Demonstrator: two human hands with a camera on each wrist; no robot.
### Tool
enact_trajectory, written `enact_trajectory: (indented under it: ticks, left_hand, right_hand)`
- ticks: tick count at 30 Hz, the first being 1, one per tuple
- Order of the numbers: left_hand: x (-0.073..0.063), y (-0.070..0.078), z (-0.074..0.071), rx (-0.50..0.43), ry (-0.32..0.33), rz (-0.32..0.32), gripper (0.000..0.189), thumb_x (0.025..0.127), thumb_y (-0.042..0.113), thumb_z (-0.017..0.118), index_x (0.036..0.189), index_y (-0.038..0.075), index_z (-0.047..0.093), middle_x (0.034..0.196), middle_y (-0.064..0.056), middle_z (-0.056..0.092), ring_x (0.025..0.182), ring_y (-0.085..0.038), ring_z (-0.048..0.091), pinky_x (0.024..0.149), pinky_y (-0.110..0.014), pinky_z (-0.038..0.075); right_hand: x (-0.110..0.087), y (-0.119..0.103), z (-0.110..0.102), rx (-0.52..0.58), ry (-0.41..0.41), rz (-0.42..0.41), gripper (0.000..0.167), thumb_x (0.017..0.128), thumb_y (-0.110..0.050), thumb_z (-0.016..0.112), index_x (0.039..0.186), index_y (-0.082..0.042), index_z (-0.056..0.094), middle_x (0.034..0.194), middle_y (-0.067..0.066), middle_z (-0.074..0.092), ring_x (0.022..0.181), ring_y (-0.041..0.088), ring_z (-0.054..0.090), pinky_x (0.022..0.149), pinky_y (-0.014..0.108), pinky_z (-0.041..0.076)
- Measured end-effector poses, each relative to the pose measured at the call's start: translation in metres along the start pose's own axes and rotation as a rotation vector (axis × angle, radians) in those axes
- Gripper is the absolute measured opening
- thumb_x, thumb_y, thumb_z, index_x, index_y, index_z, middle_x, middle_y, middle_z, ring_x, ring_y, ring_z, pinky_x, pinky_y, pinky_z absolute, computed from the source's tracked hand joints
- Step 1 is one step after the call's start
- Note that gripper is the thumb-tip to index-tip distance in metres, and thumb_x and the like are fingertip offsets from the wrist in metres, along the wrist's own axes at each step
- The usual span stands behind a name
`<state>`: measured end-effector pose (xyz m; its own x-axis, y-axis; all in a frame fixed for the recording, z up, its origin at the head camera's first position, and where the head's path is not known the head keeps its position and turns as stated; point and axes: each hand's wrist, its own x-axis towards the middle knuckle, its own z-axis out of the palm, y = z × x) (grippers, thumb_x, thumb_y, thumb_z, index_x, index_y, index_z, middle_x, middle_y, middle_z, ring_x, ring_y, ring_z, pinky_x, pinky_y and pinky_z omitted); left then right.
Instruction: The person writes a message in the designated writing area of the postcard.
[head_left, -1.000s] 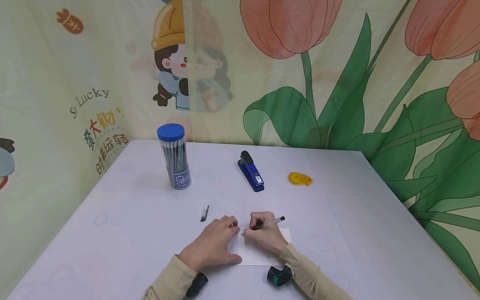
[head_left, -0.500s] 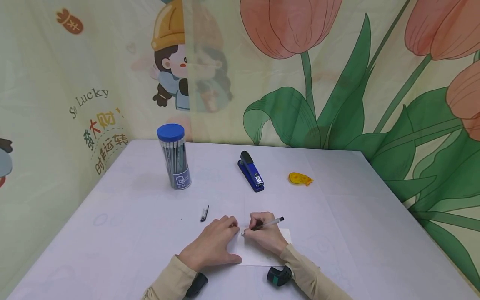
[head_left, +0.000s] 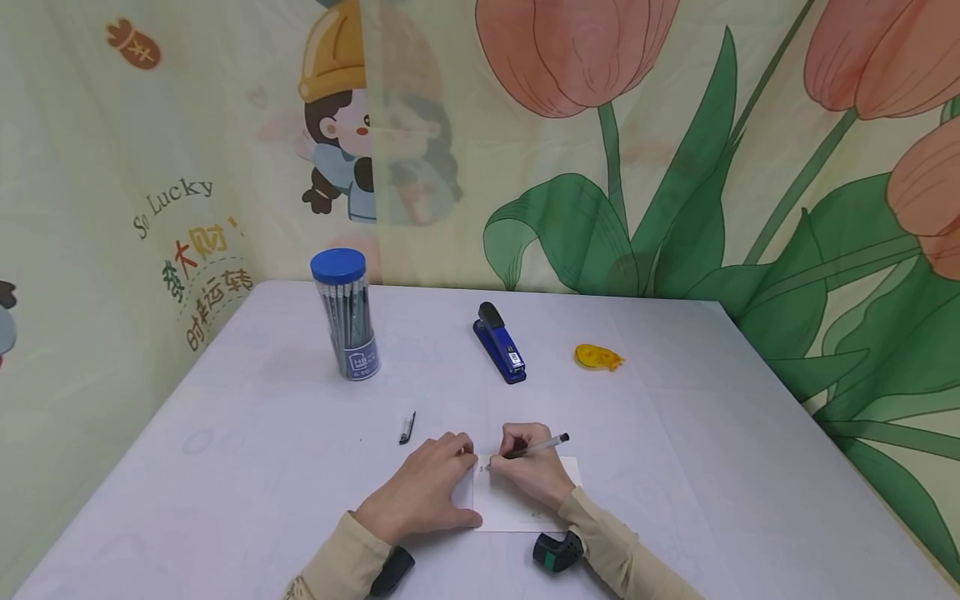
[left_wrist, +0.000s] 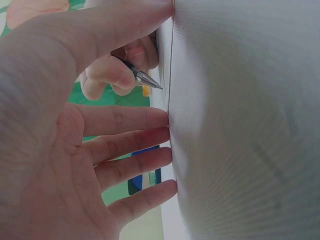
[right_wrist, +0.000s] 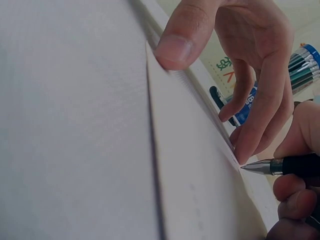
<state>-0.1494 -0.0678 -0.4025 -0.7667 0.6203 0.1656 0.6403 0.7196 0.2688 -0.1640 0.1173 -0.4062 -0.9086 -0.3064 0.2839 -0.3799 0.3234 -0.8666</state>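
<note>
A white sheet of paper [head_left: 504,507] lies on the table in front of me. My right hand [head_left: 534,468] pinches a pen [head_left: 543,446] with a clear barrel and dark end, its metal tip at the sheet's upper left; small dark marks show beside it. In the right wrist view the pen tip [right_wrist: 255,167] meets the paper close to the left hand's fingertips. My left hand [head_left: 420,487] rests at the sheet's left edge, fingers spread and fairly straight, thumb on the lower left corner. The left wrist view shows those fingertips [left_wrist: 162,156] touching down.
A pen cap [head_left: 407,428] lies beyond the left hand. Farther back stand a blue-lidded tub of pencils [head_left: 348,321], a blue stapler [head_left: 500,343] and a yellow translucent, rounded object [head_left: 597,357]. A printed curtain [head_left: 435,250] hangs behind the white table [head_left: 675,450].
The pen tip has shifted very slightly to the right, and a small mark now shows left of it. The left hand stays in place. The head view has turned slightly.
</note>
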Motion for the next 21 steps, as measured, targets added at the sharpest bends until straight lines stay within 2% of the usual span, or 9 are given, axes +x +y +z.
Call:
enact_trajectory:
  ticks: [21]
  left_hand:
    - [-0.001,0.0005,-0.001,-0.001,0.006,0.01,0.056,0.066,0.045,0.084,0.101,0.005,0.069,0.105,0.0,0.057,0.093,-0.015,0.052,0.085,-0.035,0.047]
  right_hand:
    - [-0.0001,-0.0013,-0.0002,-0.005,-0.015,0.016,0.02,0.07,0.013,0.063,0.06,0.002,0.05,0.059,-0.001,0.052,0.06,0.003,0.045,0.06,0.016,0.036]
